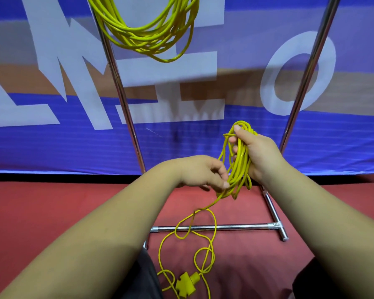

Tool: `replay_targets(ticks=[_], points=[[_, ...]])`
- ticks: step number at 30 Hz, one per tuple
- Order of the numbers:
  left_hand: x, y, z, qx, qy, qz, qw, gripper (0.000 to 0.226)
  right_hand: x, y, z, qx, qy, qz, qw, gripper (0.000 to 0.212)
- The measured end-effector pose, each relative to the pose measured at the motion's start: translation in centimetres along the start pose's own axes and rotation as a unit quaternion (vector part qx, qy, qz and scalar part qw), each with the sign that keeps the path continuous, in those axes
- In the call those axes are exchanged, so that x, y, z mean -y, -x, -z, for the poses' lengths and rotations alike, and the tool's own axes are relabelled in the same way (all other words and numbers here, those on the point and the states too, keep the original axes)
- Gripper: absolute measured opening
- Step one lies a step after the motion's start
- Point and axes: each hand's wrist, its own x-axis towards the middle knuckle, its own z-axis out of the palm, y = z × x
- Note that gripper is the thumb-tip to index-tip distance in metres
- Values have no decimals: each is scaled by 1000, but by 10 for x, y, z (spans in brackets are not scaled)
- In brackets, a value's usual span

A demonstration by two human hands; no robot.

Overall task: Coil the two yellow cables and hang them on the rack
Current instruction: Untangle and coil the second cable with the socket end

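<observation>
- We see the right hand (257, 152) raised in front of the rack (121, 93). Its fingers and thumb are curled round the second yellow cable (240, 167), and it grips the cable as a bundle of several loops. The thumb tip lies on the top of the bundle.
- We see the left hand (205, 171) just beside the right hand and slightly lower. Its thumb and fingertips pinch a strand at the lower part of the same bundle.
- Below the pinch, a single strand drops to the red floor (52, 201). It lies there in loose open loops that cross the base bar (235, 227). It ends at a yellow plug block (187, 283) near the lower edge of the view.
- We see the first yellow cable (151, 35) hanging as a coil of many turns at the top of the view, crossing the left upright of the rack. Its upper part is cut off by the frame edge, so we cannot tell what carries it.
- The rack shows two chrome uprights and floor tubes joined by a T-fitting on the right.
- A blue banner (52, 147) with large white letters hangs behind the rack.
</observation>
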Motion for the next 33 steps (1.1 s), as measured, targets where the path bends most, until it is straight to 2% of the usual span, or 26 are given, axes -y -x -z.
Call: replay_targets(ticks=[2,6,9,13,14,16,18,21,23,25,26,29,30,33], points=[[-3,-4,-4,-64,-15,-25,998,13,2,-1,2,-17,-11,-4,1000,34],[-5,-7,-9,-128,34,-52,990,10,7,-2,6,-15,-18,-29,999,37],[-9,-7,-9,-140,16,-68,988,9,11,-1,7,-10,-23,-43,999,40],[-14,2,0,-135,-18,-48,990,19,19,2,10,46,-35,-85,995,27],[-13,4,5,-156,-19,-42,987,23,21,4,10,61,-22,-95,993,23],[-7,3,18,-254,-42,-25,966,28,23,11,8,90,17,-112,990,18],[-1,2,28,-338,-110,-10,935,50,23,17,6,123,46,-126,983,17],[6,-2,38,-299,-137,-61,942,97,23,23,5,170,89,-141,971,15],[8,-4,44,-247,-138,-97,954,105,22,28,5,198,112,-161,960,15],[12,-8,49,-188,-108,-114,970,99,23,32,5,215,132,-183,950,16],[15,-10,51,-154,-76,-115,978,89,23,33,6,221,141,-190,946,17],[23,-12,52,-89,-21,-102,991,43,23,34,9,238,171,-194,936,17],[24,-14,52,-83,-15,-97,992,36,23,34,10,242,180,-193,934,18],[23,-17,48,-68,22,-87,994,34,24,33,12,236,177,-189,936,18]])
